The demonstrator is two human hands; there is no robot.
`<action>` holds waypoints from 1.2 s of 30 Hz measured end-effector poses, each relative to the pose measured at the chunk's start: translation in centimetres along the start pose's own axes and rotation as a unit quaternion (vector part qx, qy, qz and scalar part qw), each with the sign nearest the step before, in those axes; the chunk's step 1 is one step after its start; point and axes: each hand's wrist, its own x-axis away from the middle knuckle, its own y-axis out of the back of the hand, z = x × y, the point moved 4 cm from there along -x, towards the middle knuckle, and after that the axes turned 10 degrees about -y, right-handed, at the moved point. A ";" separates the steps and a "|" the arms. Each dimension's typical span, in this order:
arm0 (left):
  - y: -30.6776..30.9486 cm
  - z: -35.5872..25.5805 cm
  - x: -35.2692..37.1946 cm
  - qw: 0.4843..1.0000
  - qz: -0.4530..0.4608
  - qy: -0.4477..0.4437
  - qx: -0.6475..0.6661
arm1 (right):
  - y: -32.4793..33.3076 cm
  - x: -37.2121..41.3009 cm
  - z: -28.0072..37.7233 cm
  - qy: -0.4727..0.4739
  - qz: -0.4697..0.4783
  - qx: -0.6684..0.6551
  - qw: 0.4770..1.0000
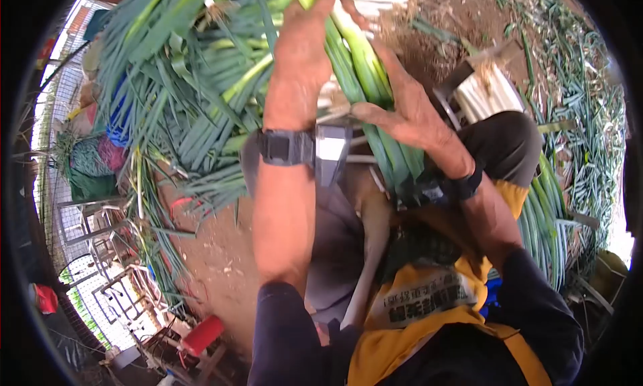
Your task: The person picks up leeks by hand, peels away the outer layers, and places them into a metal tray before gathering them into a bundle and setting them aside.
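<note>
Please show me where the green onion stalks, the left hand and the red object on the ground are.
green onion stalks (362,68), head view, on the pale green shafts beside the left hand.
left hand (301,47), head view, on the back of the hand.
red object (201,334), head view, on its top face.

Open-air farm work area for handling a harvested crop. The floor is bare brown earth (214,259). Long green onions (181,71) lie piled in a large heap, and trimmed leaves (589,104) are strewn thickly over the ground at right. Wire-mesh fencing (53,98) and metal racks (107,292) border the left side. Daylight falls throughout.
</note>
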 end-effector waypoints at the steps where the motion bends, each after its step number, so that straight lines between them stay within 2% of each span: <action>1: 0.7 0.4 0.0 1.000 -0.018 0.014 0.015 | -0.6 -0.1 0.1 -0.007 0.014 0.005 1.000; 3: 1.9 0.1 0.2 0.999 -0.045 0.012 0.016 | -1.3 -0.7 0.4 -0.009 0.037 0.016 0.999; 5: 3.1 -1.5 -0.2 0.998 -0.059 -0.017 -0.011 | -2.5 -1.9 -0.3 0.018 0.107 -0.099 0.989; 6: 3.6 -3.0 -0.4 0.997 -0.033 -0.056 -0.043 | -2.8 -2.5 -0.9 0.031 0.141 -0.155 0.977; 8: 4.1 -6.5 0.0 0.985 0.019 -0.135 -0.103 | -3.6 -3.6 -4.7 -0.100 0.121 -0.145 0.977; 10: 3.7 -9.5 1.6 0.948 -0.057 -0.229 -0.214 | -5.0 -4.3 -10.2 -0.201 0.065 -0.132 0.969; 12: 5.1 -12.4 2.5 0.901 -0.043 -0.290 -0.321 | -5.7 -3.1 -15.6 -0.194 0.061 -0.023 0.979; 14: 6.8 -14.6 3.4 0.858 -0.094 -0.343 -0.371 | -8.7 -0.7 -20.8 -0.294 0.172 0.054 0.939; 15: 7.2 -15.5 3.9 0.832 -0.120 -0.370 -0.395 | -9.7 0.8 -22.3 -0.282 0.223 0.116 0.926; 18: 7.0 -17.7 6.3 0.783 -0.224 -0.354 -0.459 | -13.8 6.0 -27.2 -0.250 0.368 0.237 0.863; 19: 7.3 -18.6 6.8 0.771 -0.218 -0.351 -0.485 | -14.8 7.5 -28.6 -0.263 0.371 0.244 0.857; 21: 4.2 -19.2 7.7 0.704 -0.303 -0.313 -0.560 | -16.4 9.7 -30.2 -0.286 0.374 0.256 0.844; 22: 3.2 -19.5 8.1 0.667 -0.342 -0.294 -0.593 | -16.9 10.1 -29.6 -0.249 0.361 0.269 0.858; 25: 4.8 -21.5 8.3 0.710 -0.237 -0.359 -0.558 | -18.3 10.1 -27.9 -0.156 0.329 0.307 0.879; 28: 4.2 -21.3 8.3 0.658 -0.249 -0.329 -0.630 | -20.2 10.5 -27.0 -0.119 0.332 0.357 0.865; 30: 4.4 -20.7 7.6 0.655 -0.234 -0.314 -0.646 | -21.0 11.0 -26.8 -0.094 0.321 0.414 0.846; 31: 4.3 -20.2 7.3 0.646 -0.234 -0.304 -0.660 | -21.2 10.9 -26.9 -0.104 0.287 0.387 0.870; 32: 4.3 -19.7 6.9 0.636 -0.233 -0.294 -0.674 | -21.3 10.8 -27.6 -0.128 0.311 0.371 0.866; 34: 4.8 -18.9 6.4 0.660 -0.225 -0.267 -0.665 | -20.4 9.9 -27.2 -0.175 0.359 0.336 0.853; 36: 5.1 -18.3 5.7 0.690 -0.204 -0.229 -0.656 | -20.1 9.0 -26.8 -0.189 0.357 0.326 0.855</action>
